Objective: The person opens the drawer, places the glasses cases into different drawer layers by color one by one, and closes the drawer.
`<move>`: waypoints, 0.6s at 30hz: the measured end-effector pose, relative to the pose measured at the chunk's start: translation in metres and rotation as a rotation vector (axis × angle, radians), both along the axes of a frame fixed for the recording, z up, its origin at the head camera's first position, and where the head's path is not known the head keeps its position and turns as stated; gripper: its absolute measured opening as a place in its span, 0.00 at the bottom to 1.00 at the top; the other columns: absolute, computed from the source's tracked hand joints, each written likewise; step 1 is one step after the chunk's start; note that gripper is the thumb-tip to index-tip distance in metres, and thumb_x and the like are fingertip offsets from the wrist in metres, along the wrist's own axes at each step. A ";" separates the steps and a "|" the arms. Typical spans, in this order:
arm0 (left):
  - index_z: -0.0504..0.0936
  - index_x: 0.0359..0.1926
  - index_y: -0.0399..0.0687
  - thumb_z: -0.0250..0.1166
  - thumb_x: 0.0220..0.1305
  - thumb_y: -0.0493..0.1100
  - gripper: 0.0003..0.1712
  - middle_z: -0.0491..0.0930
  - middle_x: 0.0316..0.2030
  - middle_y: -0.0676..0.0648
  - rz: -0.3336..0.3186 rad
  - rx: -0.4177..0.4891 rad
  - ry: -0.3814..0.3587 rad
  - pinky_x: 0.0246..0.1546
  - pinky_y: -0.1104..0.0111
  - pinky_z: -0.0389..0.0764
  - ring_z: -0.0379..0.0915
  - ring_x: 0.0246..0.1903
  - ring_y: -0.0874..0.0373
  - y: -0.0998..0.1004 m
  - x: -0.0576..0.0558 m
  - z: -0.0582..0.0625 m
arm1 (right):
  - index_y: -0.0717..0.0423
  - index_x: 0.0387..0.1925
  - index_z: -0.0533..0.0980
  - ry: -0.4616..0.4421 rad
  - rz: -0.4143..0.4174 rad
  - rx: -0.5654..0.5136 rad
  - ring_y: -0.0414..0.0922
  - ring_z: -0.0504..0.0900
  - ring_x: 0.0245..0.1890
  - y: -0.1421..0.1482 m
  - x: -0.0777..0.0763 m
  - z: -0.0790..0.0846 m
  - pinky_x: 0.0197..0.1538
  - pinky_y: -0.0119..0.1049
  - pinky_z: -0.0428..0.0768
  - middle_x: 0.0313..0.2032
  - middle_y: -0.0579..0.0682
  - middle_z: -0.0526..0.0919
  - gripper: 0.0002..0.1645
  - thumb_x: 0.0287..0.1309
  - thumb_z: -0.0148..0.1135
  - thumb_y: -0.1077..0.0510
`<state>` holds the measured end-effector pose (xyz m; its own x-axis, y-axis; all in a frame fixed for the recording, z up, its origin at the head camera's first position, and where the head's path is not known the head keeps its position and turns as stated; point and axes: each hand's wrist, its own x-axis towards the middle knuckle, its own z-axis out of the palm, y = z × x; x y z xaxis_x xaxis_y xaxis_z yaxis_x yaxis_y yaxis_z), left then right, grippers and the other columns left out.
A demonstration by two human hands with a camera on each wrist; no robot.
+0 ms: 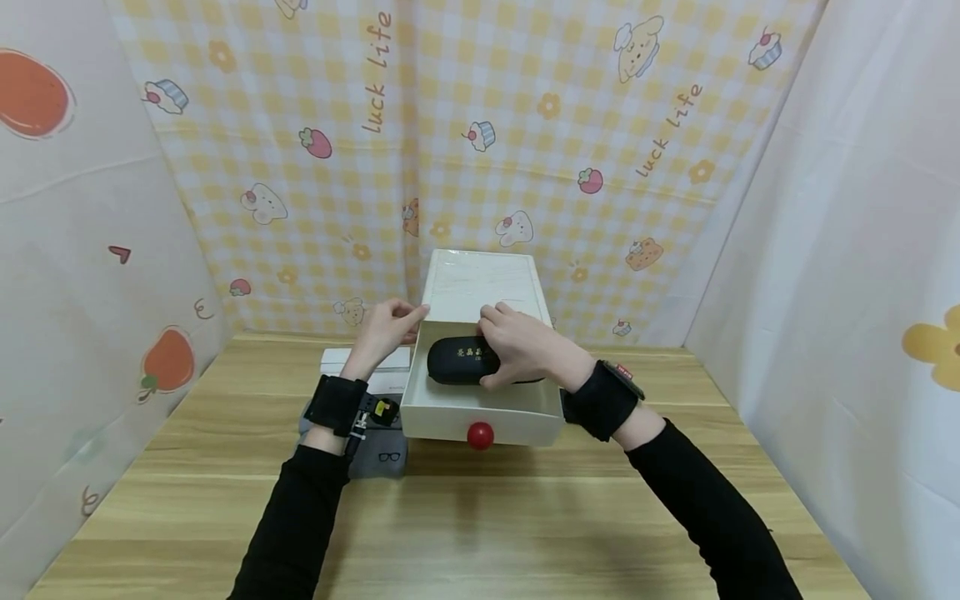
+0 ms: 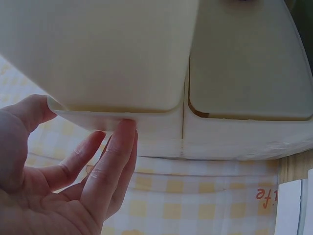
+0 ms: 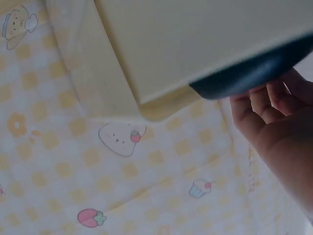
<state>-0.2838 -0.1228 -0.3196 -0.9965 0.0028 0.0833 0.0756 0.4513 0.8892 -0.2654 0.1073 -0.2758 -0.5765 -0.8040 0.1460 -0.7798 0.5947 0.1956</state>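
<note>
Over a wooden counter (image 1: 480, 525), the left hand (image 1: 384, 335) grips a white box (image 1: 483, 282); the right hand (image 1: 525, 343) grasps a black case (image 1: 452, 363) (gold-lettered), lengthwise from 9 to 3 o'clock.

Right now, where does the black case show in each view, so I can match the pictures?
Head: just below centre, inside the open drawer, partly covered by the right hand.
Left wrist: no case can be made out.
Right wrist: the case is upper right, running to the edge, with the right hand's fingers on it.
Shared landmark: the yellow-checked cloth, which fills the head view's background and shows low in both wrist views.
</note>
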 end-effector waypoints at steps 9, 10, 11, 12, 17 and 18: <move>0.74 0.53 0.34 0.56 0.68 0.53 0.26 0.79 0.46 0.35 -0.001 -0.002 0.004 0.42 0.67 0.84 0.80 0.39 0.51 -0.001 0.001 0.001 | 0.63 0.42 0.75 0.170 0.048 0.048 0.47 0.69 0.36 -0.003 -0.002 -0.013 0.39 0.36 0.77 0.38 0.53 0.74 0.39 0.35 0.73 0.37; 0.74 0.53 0.34 0.56 0.68 0.53 0.26 0.79 0.46 0.35 0.003 -0.003 0.001 0.42 0.67 0.84 0.80 0.39 0.51 -0.001 0.001 0.001 | 0.63 0.42 0.75 0.191 0.051 0.055 0.47 0.70 0.37 -0.003 -0.002 -0.014 0.39 0.36 0.77 0.39 0.53 0.74 0.40 0.35 0.73 0.36; 0.74 0.53 0.34 0.56 0.68 0.53 0.26 0.79 0.46 0.35 0.003 -0.005 0.002 0.41 0.67 0.84 0.80 0.38 0.51 -0.001 0.001 0.001 | 0.63 0.42 0.75 0.205 0.052 0.058 0.47 0.70 0.37 -0.003 -0.001 -0.016 0.39 0.36 0.78 0.39 0.53 0.74 0.41 0.34 0.73 0.36; 0.74 0.53 0.34 0.56 0.68 0.53 0.26 0.79 0.46 0.35 0.004 -0.004 0.001 0.41 0.67 0.84 0.80 0.38 0.52 -0.001 0.000 0.001 | 0.63 0.41 0.75 0.213 0.051 0.057 0.47 0.70 0.37 -0.003 -0.001 -0.017 0.39 0.37 0.78 0.39 0.53 0.74 0.41 0.34 0.73 0.36; 0.74 0.53 0.35 0.57 0.68 0.54 0.26 0.79 0.47 0.35 0.008 -0.005 -0.007 0.42 0.67 0.84 0.81 0.40 0.50 -0.001 0.000 0.001 | 0.62 0.42 0.74 0.161 0.025 0.030 0.46 0.71 0.39 -0.002 0.001 -0.023 0.39 0.36 0.80 0.40 0.52 0.73 0.38 0.36 0.73 0.38; 0.74 0.54 0.35 0.57 0.68 0.54 0.27 0.79 0.47 0.35 0.007 -0.004 -0.009 0.42 0.66 0.84 0.81 0.40 0.50 -0.001 0.000 0.000 | 0.62 0.42 0.74 0.151 0.018 0.027 0.45 0.71 0.39 -0.002 0.002 -0.024 0.39 0.36 0.80 0.40 0.52 0.73 0.37 0.37 0.72 0.38</move>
<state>-0.2842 -0.1234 -0.3192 -0.9973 -0.0039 0.0739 0.0640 0.4551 0.8882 -0.2639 0.1057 -0.2996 -0.5352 -0.8186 0.2083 -0.7508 0.5740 0.3267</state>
